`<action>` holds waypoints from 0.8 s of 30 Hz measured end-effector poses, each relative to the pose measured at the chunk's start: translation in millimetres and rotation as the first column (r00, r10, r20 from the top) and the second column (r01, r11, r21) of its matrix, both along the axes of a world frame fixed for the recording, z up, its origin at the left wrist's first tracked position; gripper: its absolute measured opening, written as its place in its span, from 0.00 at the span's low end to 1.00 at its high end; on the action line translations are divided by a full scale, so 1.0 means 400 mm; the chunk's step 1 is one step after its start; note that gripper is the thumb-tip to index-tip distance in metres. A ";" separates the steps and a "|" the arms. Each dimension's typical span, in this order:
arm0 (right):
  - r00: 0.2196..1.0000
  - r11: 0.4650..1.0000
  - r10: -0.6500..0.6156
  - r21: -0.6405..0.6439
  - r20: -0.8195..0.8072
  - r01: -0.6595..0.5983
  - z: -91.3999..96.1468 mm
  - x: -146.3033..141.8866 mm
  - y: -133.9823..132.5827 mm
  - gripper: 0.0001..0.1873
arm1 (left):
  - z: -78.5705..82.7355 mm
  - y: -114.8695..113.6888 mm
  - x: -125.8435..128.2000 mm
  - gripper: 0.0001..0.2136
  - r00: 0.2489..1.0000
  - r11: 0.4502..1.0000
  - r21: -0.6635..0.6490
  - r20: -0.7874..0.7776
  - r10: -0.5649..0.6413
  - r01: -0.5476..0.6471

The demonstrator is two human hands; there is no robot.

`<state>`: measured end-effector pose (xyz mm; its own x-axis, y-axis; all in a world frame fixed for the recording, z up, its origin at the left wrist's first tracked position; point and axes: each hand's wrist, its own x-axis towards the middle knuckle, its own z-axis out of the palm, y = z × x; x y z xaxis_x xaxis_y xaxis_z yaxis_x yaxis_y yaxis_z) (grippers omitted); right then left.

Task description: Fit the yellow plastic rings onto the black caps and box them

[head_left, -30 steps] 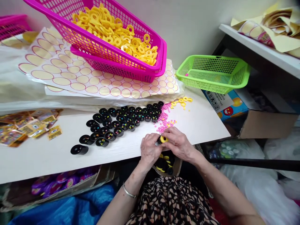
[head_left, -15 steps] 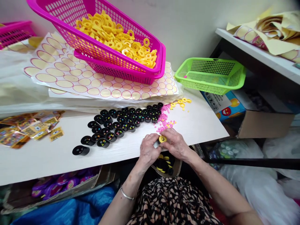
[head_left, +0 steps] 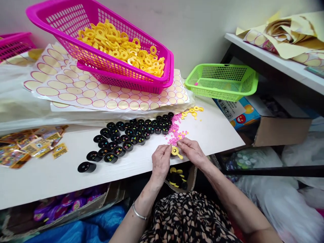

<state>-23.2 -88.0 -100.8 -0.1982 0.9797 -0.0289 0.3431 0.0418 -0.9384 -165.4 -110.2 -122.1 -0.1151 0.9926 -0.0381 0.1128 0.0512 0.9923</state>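
Fingertips of the left hand (head_left: 161, 160) close on a flat yellow plastic ring with a short tab (head_left: 176, 152), which is at the counter's near edge, toward its right end. The right hand (head_left: 191, 151) is curled just beside the ring's other side; whether it touches the ring or grips anything cannot be told. Held low between both hands, the ring faces upward, probably so that its hole and tab stay in sight.

Short black round cups (head_left: 128, 146) stand in a loose band on the white counter (head_left: 212, 135), open tops up, likely so that the small coloured bits inside do not spill. Loose pink beads (head_left: 174, 127) lie between the cups and the right end, with several yellow rings behind them toward the far edge, seemingly for easy reach.

A bright pink mesh plastic basket (head_left: 37, 17) of yellow rings sits tilted at the far edge, perhaps because it rests in another basket. Below the near edge, a brown cardboard box (head_left: 193, 179) holds black-and-yellow pieces (head_left: 177, 175), close under both hands.
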 end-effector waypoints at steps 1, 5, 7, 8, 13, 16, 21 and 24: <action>1.000 0.999 -0.011 -0.050 -0.021 0.010 -0.008 -0.005 0.000 0.15 | -0.001 -0.003 0.004 0.13 0.999 1.000 -0.004 -0.026 0.018 -0.018; 0.999 0.996 -0.029 -0.087 -0.043 0.025 -0.030 -0.029 -0.011 0.16 | -0.003 -0.008 0.020 0.14 0.993 0.999 -0.003 -0.113 0.043 -0.043; 0.997 0.993 -0.059 -0.104 -0.053 0.053 -0.034 -0.037 -0.017 0.15 | -0.006 -0.009 0.026 0.14 0.991 0.999 0.013 -0.124 0.046 -0.045; 0.994 0.989 -0.080 -0.129 -0.072 0.071 -0.036 -0.041 -0.020 0.15 | -0.007 -0.009 0.028 0.14 0.991 0.999 0.022 -0.126 0.047 -0.045; 0.949 0.935 -0.213 -0.329 -0.230 0.130 -0.043 -0.056 -0.029 0.13 | -0.022 -0.013 0.035 0.13 0.989 0.996 0.063 -0.133 0.064 -0.056; 0.926 0.920 -0.265 -0.358 -0.269 0.160 -0.042 -0.065 -0.026 0.13 | -0.033 -0.010 0.037 0.12 0.987 0.995 0.068 -0.138 0.085 -0.076; 0.902 0.923 -0.293 -0.339 -0.316 0.181 -0.054 -0.072 -0.030 0.13 | -0.046 -0.004 0.032 0.12 0.997 0.997 -0.021 -0.038 0.069 -0.070; 0.879 0.920 -0.298 -0.357 -0.371 0.161 -0.061 -0.074 -0.035 0.14 | -0.039 0.000 0.026 0.12 0.997 0.996 -0.075 0.056 0.050 -0.046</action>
<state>-52.9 -101.9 -125.2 -0.0291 0.9533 -0.3006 -0.1117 -0.3019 -0.9468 -154.8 -110.3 -137.8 -0.1577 0.9803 -0.1186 0.0508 0.1280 0.9905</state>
